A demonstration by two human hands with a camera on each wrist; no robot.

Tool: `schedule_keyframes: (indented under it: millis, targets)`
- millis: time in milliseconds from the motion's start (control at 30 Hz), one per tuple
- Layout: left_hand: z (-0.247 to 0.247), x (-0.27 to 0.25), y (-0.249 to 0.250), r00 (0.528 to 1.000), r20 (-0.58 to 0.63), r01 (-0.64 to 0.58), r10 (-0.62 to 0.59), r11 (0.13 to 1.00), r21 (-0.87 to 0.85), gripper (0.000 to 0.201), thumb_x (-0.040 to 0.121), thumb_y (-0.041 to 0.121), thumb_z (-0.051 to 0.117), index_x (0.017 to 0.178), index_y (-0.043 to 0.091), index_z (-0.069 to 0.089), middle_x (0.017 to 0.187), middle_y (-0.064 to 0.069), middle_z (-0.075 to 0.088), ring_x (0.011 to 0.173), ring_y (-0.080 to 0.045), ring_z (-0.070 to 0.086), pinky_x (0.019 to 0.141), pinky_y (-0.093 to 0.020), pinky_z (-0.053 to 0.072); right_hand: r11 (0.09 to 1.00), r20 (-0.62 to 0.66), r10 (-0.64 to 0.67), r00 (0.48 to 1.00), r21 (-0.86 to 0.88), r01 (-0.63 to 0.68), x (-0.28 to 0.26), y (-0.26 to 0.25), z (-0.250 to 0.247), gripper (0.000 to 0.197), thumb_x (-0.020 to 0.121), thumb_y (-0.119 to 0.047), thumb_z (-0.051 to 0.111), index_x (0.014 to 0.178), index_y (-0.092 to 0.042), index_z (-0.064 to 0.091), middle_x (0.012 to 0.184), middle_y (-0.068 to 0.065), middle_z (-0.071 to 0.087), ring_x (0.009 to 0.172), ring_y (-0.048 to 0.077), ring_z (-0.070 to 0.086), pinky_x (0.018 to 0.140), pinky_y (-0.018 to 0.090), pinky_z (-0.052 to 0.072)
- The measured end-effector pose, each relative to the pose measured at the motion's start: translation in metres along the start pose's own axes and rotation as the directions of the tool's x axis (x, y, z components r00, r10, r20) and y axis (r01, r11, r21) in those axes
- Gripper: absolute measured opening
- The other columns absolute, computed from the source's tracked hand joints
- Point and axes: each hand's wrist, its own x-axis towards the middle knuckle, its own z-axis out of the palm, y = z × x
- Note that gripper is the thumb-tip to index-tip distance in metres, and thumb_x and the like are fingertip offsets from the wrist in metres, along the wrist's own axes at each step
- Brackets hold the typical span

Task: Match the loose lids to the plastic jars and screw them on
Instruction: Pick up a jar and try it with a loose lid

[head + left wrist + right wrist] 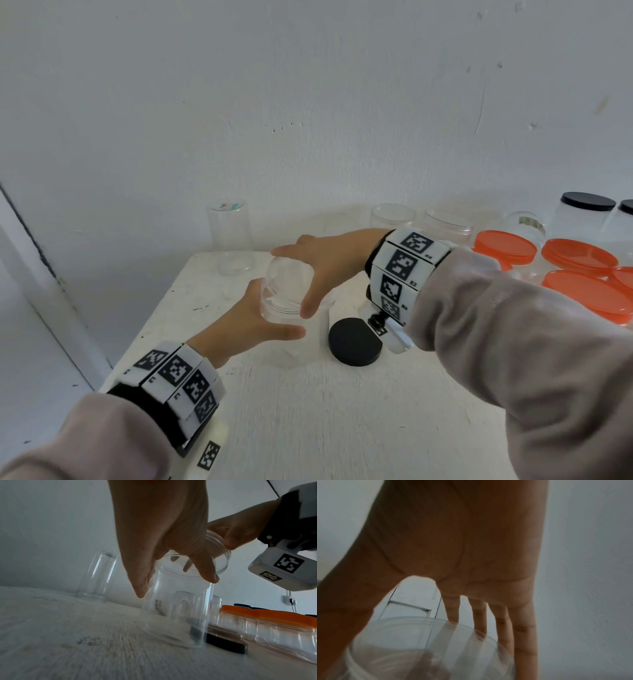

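A clear plastic jar (294, 349) (180, 615) stands on the white table (308, 428). My left hand (270, 315) (175, 585) grips its upper wall, thumb in front and fingers behind. On its mouth sits a second clear jar (284, 287) (223, 561) (419, 649), rounded end up and tilted. My right hand (294, 281) holds this one from above, thumb on the near side and fingers over the far side. A loose black lid (355, 342) (226, 642) lies flat just right of the standing jar.
A tall clear jar (227, 226) (97, 574) stands at the back left, more open clear jars (392, 216) behind. Orange-lidded jars (579, 257) (274, 626) crowd the right side, black-lidded ones (587, 202) beyond. The table's left edge (147, 329) is close.
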Motion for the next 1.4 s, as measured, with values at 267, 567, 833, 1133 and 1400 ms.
schedule_keyframes:
  millis: [267, 567, 833, 1133, 1400]
  targets:
    - [0.001, -0.001, -0.002, 0.999, -0.013, -0.039, 0.039, 0.998, -0.048, 0.081, 0.066, 0.023, 0.088, 0.120, 0.054, 0.035, 0.116, 0.037, 0.047, 0.103, 0.020, 0.048, 0.071, -0.001, 0.040, 0.993, 0.060, 0.038, 0.997, -0.112, -0.031, 0.015, -0.012, -0.002, 0.108, 0.070, -0.049, 0.079, 0.151, -0.041, 0.007, 0.152, -0.006, 0.023, 0.139, 0.023, 0.027, 0.098, 0.039, 0.033]
    - [0.002, 0.000, -0.003, 0.999, -0.036, -0.030, 0.028, 0.999, -0.038, 0.099, 0.063, 0.031, 0.088, 0.137, 0.048, 0.025, 0.133, 0.026, 0.038, 0.125, -0.003, 0.037, 0.096, -0.019, 0.032, 0.994, 0.070, 0.057, 0.996, -0.095, -0.050, 0.018, -0.017, 0.002, 0.101, 0.073, -0.042, 0.076, 0.151, -0.042, 0.010, 0.152, -0.006, 0.024, 0.137, 0.023, 0.029, 0.084, 0.035, 0.030]
    - [0.001, 0.001, -0.006, 0.999, -0.035, -0.021, 0.021, 0.999, -0.025, 0.096, 0.063, 0.033, 0.087, 0.136, 0.049, 0.026, 0.123, 0.033, 0.038, 0.117, 0.003, 0.041, 0.095, -0.018, 0.032, 0.996, 0.039, 0.061, 0.997, -0.072, -0.058, 0.013, -0.020, 0.003, 0.091, 0.072, -0.059, 0.072, 0.147, -0.037, 0.025, 0.137, -0.004, 0.038, 0.092, 0.012, 0.045, 0.062, 0.027, 0.033]
    - [0.000, 0.003, -0.005, 0.997, -0.018, -0.072, 0.072, 0.997, -0.017, 0.096, 0.065, 0.028, 0.088, 0.140, 0.042, 0.029, 0.133, 0.030, 0.040, 0.118, 0.011, 0.041, 0.098, -0.019, 0.036, 0.989, -0.012, 0.135, 0.991, -0.062, -0.136, 0.014, -0.022, 0.011, 0.105, 0.067, -0.083, 0.056, 0.151, -0.033, 0.017, 0.151, -0.001, 0.029, 0.135, 0.026, 0.036, 0.098, 0.045, 0.035]
    - [0.002, 0.000, -0.003, 0.996, -0.012, -0.083, 0.083, 0.997, 0.001, 0.083, 0.067, 0.025, 0.087, 0.123, 0.060, 0.035, 0.119, 0.042, 0.045, 0.112, 0.016, 0.045, 0.082, -0.006, 0.037, 0.996, -0.006, 0.082, 0.997, -0.045, -0.083, 0.014, -0.020, 0.010, 0.091, 0.071, -0.075, 0.061, 0.147, -0.040, 0.025, 0.141, -0.003, 0.034, 0.121, 0.022, 0.043, 0.089, 0.039, 0.040]
